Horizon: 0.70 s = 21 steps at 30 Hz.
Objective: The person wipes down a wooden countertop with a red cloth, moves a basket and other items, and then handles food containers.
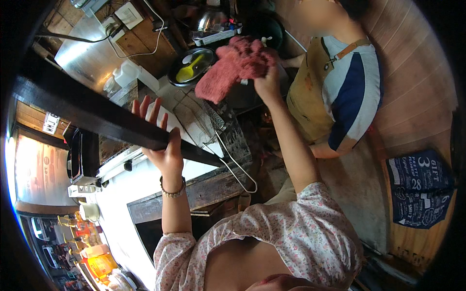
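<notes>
My right hand [267, 82] is raised at the upper middle and grips a bunched red cloth [235, 67], whose end hangs towards the left. My left hand [164, 149], with a metal-band watch on the wrist, rests its palm and thumb against a dark post [109, 120]; its fingers are spread and stretch up behind the post. Between the two hands lie wire-mesh fryer baskets [194, 116] with long wire handles on the counter. Beyond them, a round black pan [192, 67] holds a yellow ladle [187, 72].
A person in a brown apron [309, 94] stands close on the right. White plastic jugs [127, 74] stand at the upper left. A steel kettle [209, 22] and a white tray [218, 35] are at the back. Bottles [100, 263] stand at the lower left.
</notes>
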### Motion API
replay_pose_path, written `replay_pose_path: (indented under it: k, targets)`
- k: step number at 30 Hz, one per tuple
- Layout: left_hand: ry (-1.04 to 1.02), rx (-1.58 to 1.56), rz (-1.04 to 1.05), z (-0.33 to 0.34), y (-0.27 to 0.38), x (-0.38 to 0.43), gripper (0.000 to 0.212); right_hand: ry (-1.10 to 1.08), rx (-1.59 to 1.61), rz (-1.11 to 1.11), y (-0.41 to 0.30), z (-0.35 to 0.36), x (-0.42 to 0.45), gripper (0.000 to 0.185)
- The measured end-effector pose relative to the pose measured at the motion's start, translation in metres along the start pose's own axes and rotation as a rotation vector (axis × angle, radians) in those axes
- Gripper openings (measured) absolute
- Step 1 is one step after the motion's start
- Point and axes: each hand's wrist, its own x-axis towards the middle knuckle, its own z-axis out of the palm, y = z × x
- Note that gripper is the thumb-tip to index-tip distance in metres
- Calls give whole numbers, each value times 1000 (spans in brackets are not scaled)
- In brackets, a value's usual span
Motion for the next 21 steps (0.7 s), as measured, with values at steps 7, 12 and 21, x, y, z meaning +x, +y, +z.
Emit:
replay_pose_path:
  k: [7,12,21]
  targets:
    - [39,22,-30,-1,-5,-2,81,136,-58,379,58,-71,-38,36]
    - [41,0,-56,2,-4,0,82,143,-142,781,91,-112,-126,47]
    - [24,-46,-26,2,-5,-1,82,182,-218,1049,54,-104,-167,44]
